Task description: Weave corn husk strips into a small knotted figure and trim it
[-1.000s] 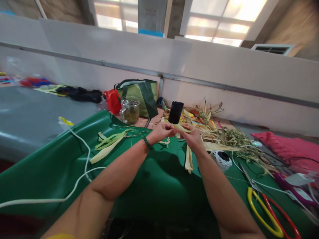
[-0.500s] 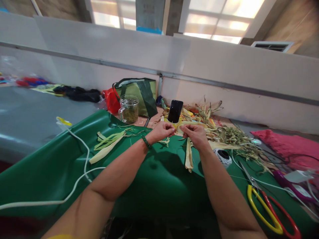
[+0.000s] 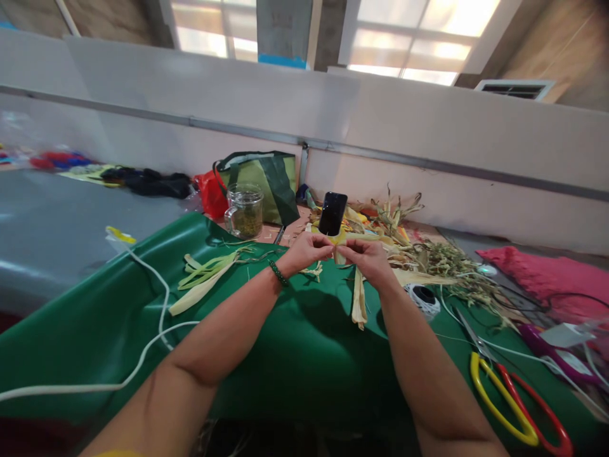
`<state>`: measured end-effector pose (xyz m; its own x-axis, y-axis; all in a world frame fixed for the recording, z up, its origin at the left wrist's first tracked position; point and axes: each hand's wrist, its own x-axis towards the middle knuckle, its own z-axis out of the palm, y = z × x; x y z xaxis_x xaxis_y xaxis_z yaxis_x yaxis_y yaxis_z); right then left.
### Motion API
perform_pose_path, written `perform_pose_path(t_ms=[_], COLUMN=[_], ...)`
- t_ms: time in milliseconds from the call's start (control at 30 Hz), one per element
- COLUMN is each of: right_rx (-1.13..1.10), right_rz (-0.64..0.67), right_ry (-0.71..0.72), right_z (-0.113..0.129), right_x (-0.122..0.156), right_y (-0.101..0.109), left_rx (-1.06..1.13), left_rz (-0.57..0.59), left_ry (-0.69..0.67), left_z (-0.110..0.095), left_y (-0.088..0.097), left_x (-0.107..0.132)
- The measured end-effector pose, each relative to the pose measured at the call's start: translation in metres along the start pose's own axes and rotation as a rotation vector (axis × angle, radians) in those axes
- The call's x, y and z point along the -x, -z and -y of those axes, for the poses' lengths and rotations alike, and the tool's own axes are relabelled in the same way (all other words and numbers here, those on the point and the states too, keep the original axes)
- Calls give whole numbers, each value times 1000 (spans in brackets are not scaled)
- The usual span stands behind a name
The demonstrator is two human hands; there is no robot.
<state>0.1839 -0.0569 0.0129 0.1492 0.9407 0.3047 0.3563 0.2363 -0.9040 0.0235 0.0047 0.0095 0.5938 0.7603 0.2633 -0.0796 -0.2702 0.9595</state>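
Note:
My left hand [image 3: 304, 251] and my right hand [image 3: 365, 259] meet over the green table cover [image 3: 295, 355], both pinched on a pale corn-husk strip [image 3: 358, 298] that hangs down from my fingers onto the cover. A green bead bracelet [image 3: 278, 273] sits on my left wrist. Just beyond my hands a black phone [image 3: 332, 214] stands propped upright. More green and pale husk strips [image 3: 204, 274] lie to the left of my left arm.
A glass mug [image 3: 245, 211], a green bag [image 3: 264, 180] and a red bag stand at the back. Dried husks and stalks [image 3: 438, 260] pile to the right, with a white twine roll [image 3: 423, 298], yellow-and-red scissors [image 3: 518, 400] and a white cable [image 3: 143, 343].
My hands have stayed together on the husk strip, shifting slightly; the strip's upper part has been folded tighter between my fingers. The view has drifted a little to the right.

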Motion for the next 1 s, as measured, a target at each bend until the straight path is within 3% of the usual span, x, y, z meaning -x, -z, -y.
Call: perform_pose_path(t_ms=[233,367,467,567,667,767,833,900,1000], right_rx=[64,-33,-209,-472,-918,-1554,-1767,-1689,-1263], right_rz=[40,131,210,160,29,-165,-270,-300,-251], right_ry=[57,73,58,181,303,361,375,319,148], right_z=[5,15,19,17,15,20,25,27,24], right_x=[3,10,15,19,20,20,19,16,8], right_y=[-5,1,23,57,85,100,102,98,79], left_rx=[-231,-331,-317,-127,247,503,555,615,748], left_rz=[-81,-231,-410,-564,-671,-746,-782,-791,-696], left_ry=[-115,-161,-146,-34,147,244,247,236,146], left_z=[3,5,5,5,6,6,4,-2,-21], left_y=[-2,0,12,30,48,62,65,66,70], left_x=[0,-3,-9,-15,-20,-22,-23,-22,-8])
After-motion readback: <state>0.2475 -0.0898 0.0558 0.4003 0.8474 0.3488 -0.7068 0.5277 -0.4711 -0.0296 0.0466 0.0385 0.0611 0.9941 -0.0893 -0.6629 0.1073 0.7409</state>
